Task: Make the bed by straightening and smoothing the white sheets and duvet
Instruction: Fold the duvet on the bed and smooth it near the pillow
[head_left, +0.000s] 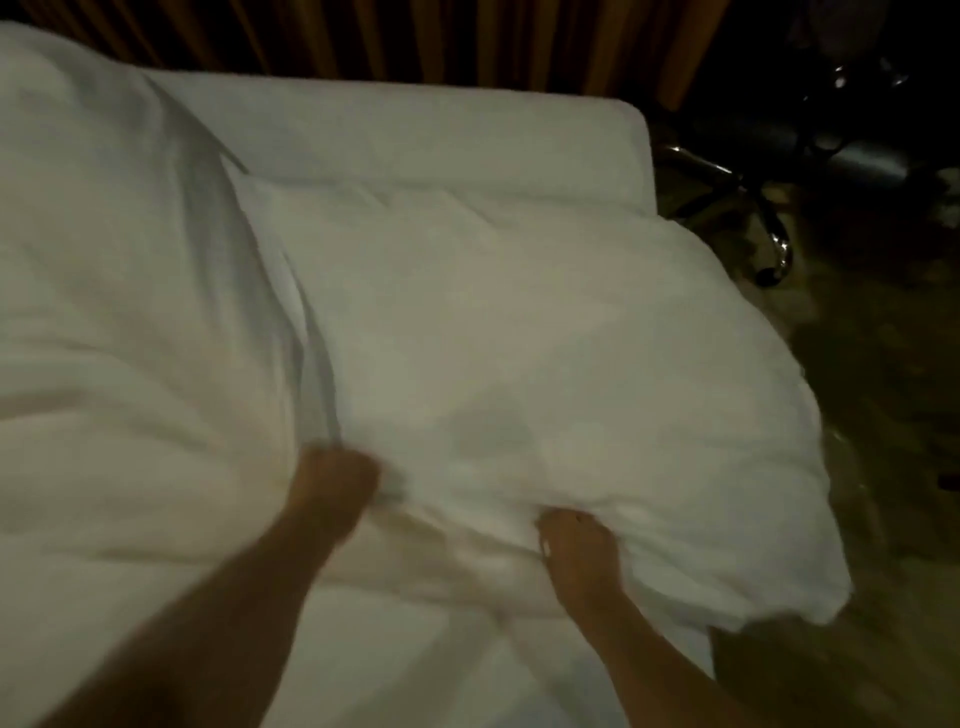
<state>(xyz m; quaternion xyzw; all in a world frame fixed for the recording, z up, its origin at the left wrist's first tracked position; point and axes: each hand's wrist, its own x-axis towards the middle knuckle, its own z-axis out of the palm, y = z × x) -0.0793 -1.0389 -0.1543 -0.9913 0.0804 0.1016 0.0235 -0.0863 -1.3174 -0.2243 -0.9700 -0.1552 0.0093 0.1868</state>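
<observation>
A white duvet (519, 338) lies bunched across the bed, its near edge lifted and its right corner hanging past the mattress side. My left hand (332, 483) grips a fold of the duvet near the middle of the view. My right hand (576, 551) grips the duvet's near edge further right, fingers curled into the cloth. A second white mass of bedding (114, 312) is heaped at the left. The white sheet (415, 124) shows flat over the mattress at the far end. The picture is blurred.
Orange-brown curtains (415, 36) hang behind the bed. An office chair with a chrome wheeled base (769, 218) stands at the right of the bed on a dark floor (883, 415).
</observation>
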